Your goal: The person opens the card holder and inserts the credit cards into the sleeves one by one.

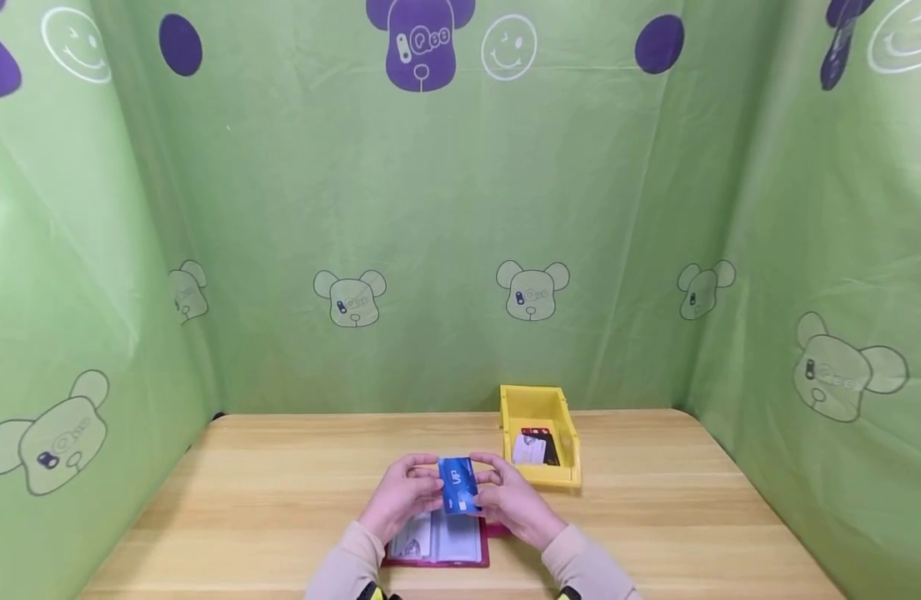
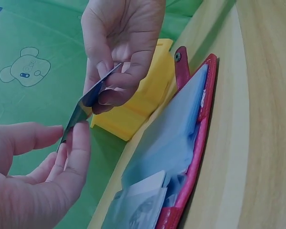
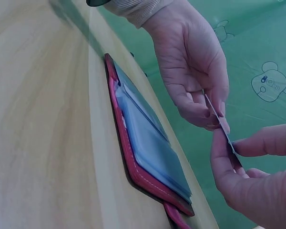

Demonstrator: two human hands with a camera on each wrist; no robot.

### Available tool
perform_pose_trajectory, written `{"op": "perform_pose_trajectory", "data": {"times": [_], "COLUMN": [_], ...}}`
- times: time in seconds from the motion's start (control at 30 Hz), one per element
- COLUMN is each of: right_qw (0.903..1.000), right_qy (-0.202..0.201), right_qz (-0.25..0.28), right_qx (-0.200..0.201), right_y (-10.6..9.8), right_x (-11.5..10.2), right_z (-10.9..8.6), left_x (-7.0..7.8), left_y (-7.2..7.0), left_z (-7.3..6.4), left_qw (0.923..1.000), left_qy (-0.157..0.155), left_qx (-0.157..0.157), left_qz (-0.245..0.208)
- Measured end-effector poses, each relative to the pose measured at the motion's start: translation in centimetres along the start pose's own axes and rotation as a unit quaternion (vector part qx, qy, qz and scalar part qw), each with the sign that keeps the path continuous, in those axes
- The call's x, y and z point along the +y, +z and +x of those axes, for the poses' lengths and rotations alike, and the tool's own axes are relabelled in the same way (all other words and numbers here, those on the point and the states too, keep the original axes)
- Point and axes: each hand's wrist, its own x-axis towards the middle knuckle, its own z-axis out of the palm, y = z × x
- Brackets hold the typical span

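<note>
Both hands hold one blue VIP card [image 1: 458,485] up above an open card holder [image 1: 460,546]. My left hand [image 1: 402,497] pinches its left edge between thumb and fingers, and my right hand [image 1: 516,502] pinches the right edge. Seen from the left wrist, the card [image 2: 83,106] is nearly edge-on and tilted. The card holder [image 2: 188,167] has a red cover with stitching, a snap strap [image 2: 181,67] and clear plastic sleeves [image 2: 169,129]. A pale card with a printed picture [image 1: 412,537] sits in its left side.
A yellow bin [image 1: 538,473] stands behind and right of the hands on the wooden table [image 1: 678,517]. Several cards [image 1: 531,448], white, black and red, lie inside it. Green printed curtains [image 1: 445,192] enclose the table at the back and sides.
</note>
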Motion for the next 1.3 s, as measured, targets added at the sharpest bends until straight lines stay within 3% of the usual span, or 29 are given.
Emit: {"op": "perform_pose_trajectory", "data": {"times": [0.23,0.57,0.77,0.97,1.2,1.3], "right_qw": [0.9997,0.9931,0.9815,0.9743,0.9741,0.9635], "right_qy": [-0.004,-0.038,-0.030,-0.029,-0.024,-0.022], "right_qz": [-0.007,-0.092,-0.188,-0.220,-0.222,-0.266], "right_qx": [0.021,0.063,0.016,-0.035,-0.037,-0.027], "right_y": [0.4,0.2,-0.2,-0.7,-1.0,-1.0], "right_x": [-0.2,-0.3,0.3,0.7,1.6,1.9], "right_z": [-0.2,-0.5,-1.6,-2.3,-2.3,-2.4], "left_x": [0.0,0.7,1.6,2.0,1.8,1.6], "left_y": [0.1,-1.3,-2.5,-3.4,-5.1,-5.6], "left_z": [0.1,0.0,-0.2,-0.7,-1.8,-2.4], "left_qw": [0.9999,0.9998,0.9995,0.9997,0.9991,0.9986], "left_qy": [0.001,0.011,0.008,0.007,-0.001,-0.008], "left_qx": [0.006,0.016,0.032,0.019,-0.003,-0.014], "left_qz": [-0.008,-0.004,-0.001,0.013,0.041,0.051]}}
